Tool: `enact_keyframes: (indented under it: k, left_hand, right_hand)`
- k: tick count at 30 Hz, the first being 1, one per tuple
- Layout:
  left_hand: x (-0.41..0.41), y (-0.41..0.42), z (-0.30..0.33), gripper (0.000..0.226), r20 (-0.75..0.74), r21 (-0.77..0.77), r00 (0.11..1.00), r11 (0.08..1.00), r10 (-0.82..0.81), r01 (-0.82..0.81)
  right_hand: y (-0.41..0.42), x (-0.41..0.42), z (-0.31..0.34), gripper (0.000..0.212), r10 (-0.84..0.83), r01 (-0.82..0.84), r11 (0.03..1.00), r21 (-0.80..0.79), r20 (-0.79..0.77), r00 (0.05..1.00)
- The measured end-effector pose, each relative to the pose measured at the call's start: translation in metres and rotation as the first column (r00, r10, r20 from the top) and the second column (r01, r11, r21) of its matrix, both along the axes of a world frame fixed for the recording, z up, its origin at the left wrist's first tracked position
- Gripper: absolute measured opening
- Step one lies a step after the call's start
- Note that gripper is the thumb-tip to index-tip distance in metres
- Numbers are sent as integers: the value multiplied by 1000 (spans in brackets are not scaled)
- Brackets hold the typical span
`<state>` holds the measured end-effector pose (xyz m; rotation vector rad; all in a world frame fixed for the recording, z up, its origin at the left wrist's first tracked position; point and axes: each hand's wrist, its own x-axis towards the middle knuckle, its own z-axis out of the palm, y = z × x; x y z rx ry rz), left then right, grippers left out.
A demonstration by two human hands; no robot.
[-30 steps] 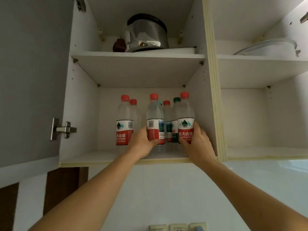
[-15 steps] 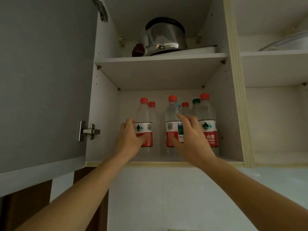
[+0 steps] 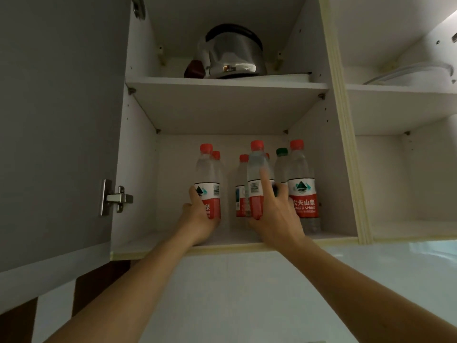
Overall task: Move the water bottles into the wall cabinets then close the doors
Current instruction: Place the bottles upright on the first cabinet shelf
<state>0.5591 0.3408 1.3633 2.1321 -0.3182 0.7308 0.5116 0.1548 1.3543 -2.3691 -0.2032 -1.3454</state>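
Several water bottles with red labels stand on the lower shelf [image 3: 153, 241] of the open wall cabinet. My left hand [image 3: 200, 219] grips the leftmost red-capped bottle [image 3: 207, 179] low on its label. My right hand [image 3: 274, 216] holds the middle front bottle [image 3: 256, 177], thumb on its left side and index finger laid up its front. A red-capped bottle [image 3: 302, 184] stands free at the right, with a green-capped one [image 3: 282, 167] behind it. More bottles stand partly hidden at the back.
The grey cabinet door [image 3: 57, 132] hangs open at the left on a metal hinge [image 3: 115, 198]. A steel kettle [image 3: 233, 54] sits on the upper shelf. A second open cabinet compartment [image 3: 405, 184] lies to the right, with a lidded dish [image 3: 408, 75] above.
My left hand left the middle bottle and took the leftmost one. My right hand shifted from the rightmost bottle to the middle one. The view has shifted.
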Motion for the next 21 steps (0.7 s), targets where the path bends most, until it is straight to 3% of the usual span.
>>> enact_keyframes:
  k: [4, 7, 12, 21]
  left_hand:
    - [-1, 0, -4, 108, 4, -1, 1000, 1000, 0, 0]
    - [-4, 0, -5, 101, 15, 8, 1000, 1000, -3, 3]
    - [-9, -4, -6, 104, 9, 42, 998, 997, 57, -58]
    - [-18, -6, -8, 106, 22, 74, 992, 990, 121, -122]
  right_hand:
    - [-13, -2, -6, 117, -234, 236, 971, -31, 60, 970]
    - [-24, -4, -6, 112, -308, 323, 943, -87, 146, 940]
    - [-32, 1, -4, 112, -248, 260, 952, -162, 90, 964]
    - [-29, 0, -6, 107, -191, 193, 978, 75, -28, 981]
